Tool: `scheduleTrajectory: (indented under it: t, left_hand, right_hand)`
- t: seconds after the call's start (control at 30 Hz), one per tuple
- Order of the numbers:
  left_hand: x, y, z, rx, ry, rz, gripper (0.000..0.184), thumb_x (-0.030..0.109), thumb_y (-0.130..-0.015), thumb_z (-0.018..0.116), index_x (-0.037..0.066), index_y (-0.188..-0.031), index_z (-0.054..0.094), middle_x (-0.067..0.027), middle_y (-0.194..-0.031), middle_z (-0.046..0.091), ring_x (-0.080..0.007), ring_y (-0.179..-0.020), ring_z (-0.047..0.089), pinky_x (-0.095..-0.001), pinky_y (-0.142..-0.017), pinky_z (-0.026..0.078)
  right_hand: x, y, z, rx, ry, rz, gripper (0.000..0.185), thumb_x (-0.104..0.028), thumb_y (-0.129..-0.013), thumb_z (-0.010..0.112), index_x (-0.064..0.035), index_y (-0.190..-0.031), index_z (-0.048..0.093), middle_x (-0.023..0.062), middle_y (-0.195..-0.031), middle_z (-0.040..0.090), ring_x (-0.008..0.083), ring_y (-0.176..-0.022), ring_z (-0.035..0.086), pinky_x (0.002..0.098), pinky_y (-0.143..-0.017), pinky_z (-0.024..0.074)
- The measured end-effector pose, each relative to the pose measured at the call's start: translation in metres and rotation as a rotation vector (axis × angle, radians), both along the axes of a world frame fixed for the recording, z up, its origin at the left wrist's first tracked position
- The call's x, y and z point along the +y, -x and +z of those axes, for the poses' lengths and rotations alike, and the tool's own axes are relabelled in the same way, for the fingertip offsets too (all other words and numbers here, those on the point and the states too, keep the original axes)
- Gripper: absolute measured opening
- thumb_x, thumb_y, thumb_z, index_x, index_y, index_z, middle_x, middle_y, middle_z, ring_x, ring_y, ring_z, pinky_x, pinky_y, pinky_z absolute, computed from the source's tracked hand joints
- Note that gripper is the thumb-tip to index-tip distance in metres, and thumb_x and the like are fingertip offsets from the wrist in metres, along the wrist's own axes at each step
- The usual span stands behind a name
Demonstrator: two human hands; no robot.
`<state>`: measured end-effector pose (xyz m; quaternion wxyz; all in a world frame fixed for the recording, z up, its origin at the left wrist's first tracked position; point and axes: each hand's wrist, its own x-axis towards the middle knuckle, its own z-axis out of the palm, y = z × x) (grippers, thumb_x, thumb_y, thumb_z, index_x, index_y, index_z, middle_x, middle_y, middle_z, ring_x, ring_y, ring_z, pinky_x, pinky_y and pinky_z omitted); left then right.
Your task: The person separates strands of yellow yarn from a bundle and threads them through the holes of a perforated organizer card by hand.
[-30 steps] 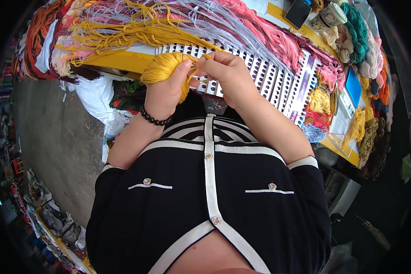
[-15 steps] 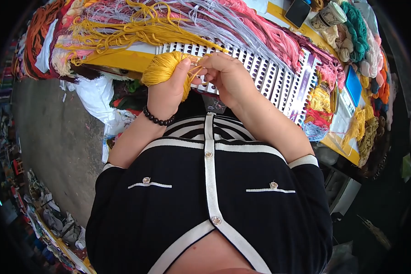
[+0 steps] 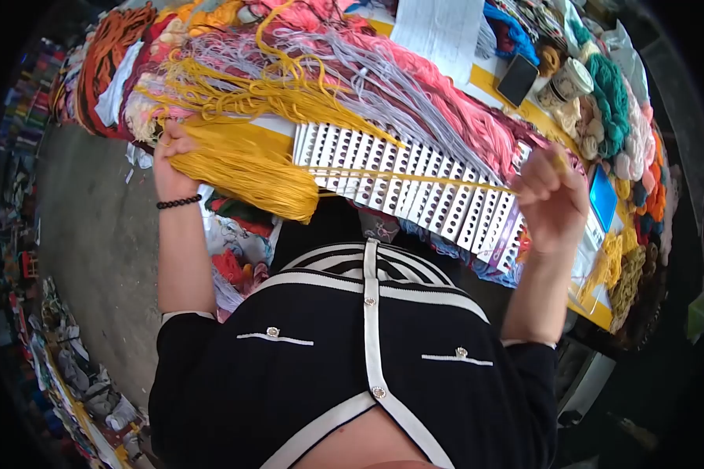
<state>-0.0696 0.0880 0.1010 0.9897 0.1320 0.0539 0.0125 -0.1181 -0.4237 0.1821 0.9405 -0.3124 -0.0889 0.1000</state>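
My left hand (image 3: pixel 174 160) is closed on one end of a yellow thread skein (image 3: pixel 250 172), which stretches out to the right of it in a thick loop. From the skein, a thin bundle of yellow strands (image 3: pixel 414 179) runs taut across to my right hand (image 3: pixel 551 191). Those strands end at the closed fingers of my right hand, which is somewhat blurred. Beneath the strands lie white cards with rows of punched holes (image 3: pixel 399 195). Loose yellow threads (image 3: pixel 266 90) are spread on the pile just beyond the skein.
Lilac threads (image 3: pixel 375 86) and pink threads (image 3: pixel 454 94) drape over the yellow table. A white paper sheet (image 3: pixel 436 35), a phone (image 3: pixel 517 80) and a patterned cup (image 3: pixel 567 82) lie farther back. Teal yarn (image 3: pixel 608 98) and a blue object (image 3: pixel 603 199) are at the right.
My hands have moved far apart, left hand leftward and right hand rightward. The bunched yellow skein is now stretched out, with strands drawn across to the right hand.
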Motion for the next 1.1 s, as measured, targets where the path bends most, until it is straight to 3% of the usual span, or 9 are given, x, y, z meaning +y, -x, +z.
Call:
scheduleTrajectory:
  t: [0.13,0.17,0.23,0.4,0.43,0.63,0.8,0.93,1.1]
  left_hand:
    - [0.066,0.009,0.009,0.144,-0.282,0.368,0.012,0.013,-0.091,0.051,0.004,-0.086,0.056,0.0033,-0.067,0.054,-0.0021,-0.046,0.044,-0.0182,-0.045,0.038]
    - [0.060,0.015,0.022,0.147,-0.283,0.375,0.012,0.013,-0.091,0.051,0.004,-0.086,0.056,0.0033,-0.067,0.054,-0.0021,-0.046,0.044,-0.0182,-0.045,0.038]
    - [0.053,0.019,0.035,0.216,-0.517,0.459,0.010,0.014,-0.090,0.052,0.005,-0.087,0.054,0.0029,-0.069,0.054,-0.0020,-0.046,0.041,-0.0177,-0.045,0.036]
    - [-0.074,0.007,0.037,-0.054,-0.314,-0.382,0.031,0.014,-0.089,0.054,0.003,-0.118,0.050,-0.0060,-0.106,0.062,-0.0011,-0.051,0.040,-0.0172,-0.048,0.034]
    - [-0.103,-0.001,0.031,-0.098,-0.252,-0.556,0.037,0.014,-0.089,0.054,0.003,-0.124,0.048,-0.0075,-0.111,0.061,-0.0008,-0.053,0.040,-0.0170,-0.049,0.034]
    - [-0.227,-0.029,-0.006,0.025,-0.779,-0.878,0.045,0.019,-0.093,0.048,0.003,-0.134,0.037,-0.0079,-0.126,0.052,-0.0043,-0.071,0.051,-0.0181,-0.065,0.045]
    - [-0.265,-0.040,-0.027,0.246,-1.017,-0.890,0.037,0.023,-0.092,0.053,0.003,-0.123,0.048,-0.0088,-0.118,0.055,-0.0121,-0.087,0.058,-0.0252,-0.074,0.049]
    - [-0.285,-0.041,-0.035,0.235,-0.967,-0.764,0.019,0.013,-0.084,0.060,0.005,-0.100,0.054,-0.0058,-0.088,0.059,-0.0142,-0.078,0.058,-0.0280,-0.069,0.047]
    - [-0.292,-0.046,-0.057,0.126,-1.151,-0.681,0.018,0.007,-0.079,0.060,0.006,-0.096,0.056,-0.0034,-0.082,0.057,-0.0114,-0.072,0.055,-0.0248,-0.060,0.041]
  right_hand:
    - [-0.118,0.002,0.011,0.208,0.685,-0.709,0.014,-0.018,-0.087,0.056,-0.0074,-0.078,0.052,-0.0044,-0.059,0.033,0.0065,-0.051,0.029,0.0224,-0.048,0.0271]
    - [-0.181,0.006,0.008,0.136,0.944,-0.849,0.016,-0.018,-0.086,0.058,-0.0023,-0.087,0.060,-0.0024,-0.065,0.049,0.0059,-0.054,0.042,0.0204,-0.050,0.0334]
    - [-0.242,0.020,0.015,-0.049,1.836,-1.390,0.019,-0.015,-0.084,0.061,0.0013,-0.092,0.064,0.0014,-0.074,0.060,0.0070,-0.062,0.051,0.0201,-0.058,0.0392]
    - [-0.126,-0.010,-0.004,-0.297,1.809,-0.855,0.021,-0.011,-0.080,0.064,0.0024,-0.096,0.066,0.0050,-0.089,0.065,0.0089,-0.080,0.058,0.0210,-0.074,0.0434]
    - [-0.097,-0.029,-0.033,-0.079,1.488,-0.635,0.022,-0.014,-0.080,0.065,0.0006,-0.096,0.067,0.0038,-0.087,0.065,0.0083,-0.077,0.056,0.0203,-0.068,0.0423]
    - [0.041,-0.060,-0.112,-0.057,1.574,-0.128,0.024,-0.021,-0.082,0.061,0.0006,-0.089,0.069,0.0047,-0.068,0.063,0.0090,-0.059,0.055,0.0230,-0.058,0.0445]
    - [0.052,-0.080,-0.130,0.073,1.510,0.116,0.024,-0.019,-0.083,0.055,0.0006,-0.080,0.067,0.0046,-0.064,0.061,0.0095,-0.057,0.056,0.0234,-0.056,0.0456]
    - [0.054,-0.081,-0.122,0.211,1.366,0.130,0.024,-0.018,-0.083,0.053,0.0010,-0.076,0.066,0.0036,-0.061,0.059,0.0101,-0.053,0.054,0.0237,-0.052,0.0454]
    - [0.054,-0.084,-0.115,0.258,1.316,0.144,0.023,-0.018,-0.082,0.054,0.0005,-0.076,0.065,0.0040,-0.060,0.059,0.0111,-0.052,0.054,0.0240,-0.053,0.0455]
